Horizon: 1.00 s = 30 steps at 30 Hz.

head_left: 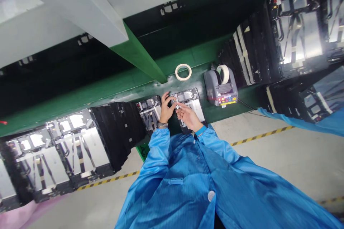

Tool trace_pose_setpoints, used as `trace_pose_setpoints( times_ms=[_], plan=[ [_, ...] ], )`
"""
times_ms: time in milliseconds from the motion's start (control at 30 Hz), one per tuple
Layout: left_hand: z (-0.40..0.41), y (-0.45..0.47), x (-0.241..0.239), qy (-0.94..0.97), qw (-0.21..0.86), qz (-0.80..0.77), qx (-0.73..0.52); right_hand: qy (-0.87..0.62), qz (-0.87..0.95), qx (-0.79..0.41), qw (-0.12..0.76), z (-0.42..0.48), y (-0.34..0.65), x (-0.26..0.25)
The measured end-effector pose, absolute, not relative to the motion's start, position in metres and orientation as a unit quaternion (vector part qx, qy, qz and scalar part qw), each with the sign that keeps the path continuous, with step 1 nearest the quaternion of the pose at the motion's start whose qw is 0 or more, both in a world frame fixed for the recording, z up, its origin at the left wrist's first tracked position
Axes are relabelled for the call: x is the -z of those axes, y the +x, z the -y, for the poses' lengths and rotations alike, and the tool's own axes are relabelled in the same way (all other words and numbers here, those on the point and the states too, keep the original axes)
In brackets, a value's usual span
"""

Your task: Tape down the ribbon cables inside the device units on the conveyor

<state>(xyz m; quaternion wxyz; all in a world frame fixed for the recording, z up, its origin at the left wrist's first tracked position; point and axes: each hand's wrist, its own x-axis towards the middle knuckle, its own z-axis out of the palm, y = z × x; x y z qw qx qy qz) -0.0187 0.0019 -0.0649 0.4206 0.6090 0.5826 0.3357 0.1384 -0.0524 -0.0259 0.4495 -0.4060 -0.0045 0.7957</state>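
An opened flat electronic device (196, 108), with a silver plate and black frame, lies on the green bench in front of me. My left hand (167, 109) is over its left edge, thumb and index finger curled together near its upper left part. From the right, my right hand (189, 117) reaches across the same device, its fingertips close to those of the left hand. Both hands look pinched; whatever is between the fingertips is too small to make out. Beside my left wrist stands a similar device (150, 114) at the end of a row.
A roll of masking tape (183, 79) lies behind the device. To the right stands a grey tape dispenser (221, 87) with a tape roll. Stacked devices (77, 143) line the left, and more stacks (298, 39) stand right. A green post (145, 57) rises behind.
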Motion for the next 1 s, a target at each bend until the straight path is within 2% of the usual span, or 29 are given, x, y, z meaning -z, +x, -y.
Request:
trace_pose_setpoints(
  times_ms=[233,333,400,467,533,600,667,733,833,933,1000],
  plan=[
    [0.001,-0.02,0.066,0.634,0.39,-0.584,-0.324,-0.394,-0.056,-0.806,0.439,0.049,0.143,0.02],
    [0.001,-0.02,0.066,0.635,0.39,-0.584,-0.322,-0.4,-0.056,-0.836,0.373,0.054,0.149,0.019],
    [0.001,-0.02,0.065,0.632,0.393,-0.587,-0.319,-0.454,0.04,-0.827,0.329,0.058,0.154,0.018],
    [0.0,-0.021,0.066,0.632,0.395,-0.587,-0.317,-0.541,0.221,-0.74,0.333,0.06,0.158,0.016],
    [-0.001,-0.021,0.067,0.636,0.392,-0.585,-0.316,-0.596,0.438,-0.584,0.334,0.056,0.162,0.015],
    [-0.001,-0.022,0.069,0.638,0.389,-0.584,-0.318,-0.591,0.614,-0.45,0.266,0.046,0.166,0.014],
    [-0.001,-0.023,0.071,0.634,0.389,-0.587,-0.32,-0.564,0.717,-0.375,0.164,0.033,0.17,0.016],
    [-0.001,-0.024,0.072,0.631,0.394,-0.587,-0.32,-0.543,0.765,-0.335,0.083,0.022,0.173,0.02],
    [0.0,-0.024,0.071,0.636,0.395,-0.582,-0.318,-0.516,0.799,-0.306,0.035,0.013,0.178,0.025],
    [-0.001,-0.019,0.07,0.637,0.385,-0.587,-0.32,-0.509,0.806,-0.297,0.06,0.02,0.186,0.023],
    [-0.003,-0.016,0.071,0.632,0.384,-0.588,-0.327,-0.557,0.771,-0.284,0.122,0.036,0.194,0.019]
  ],
)
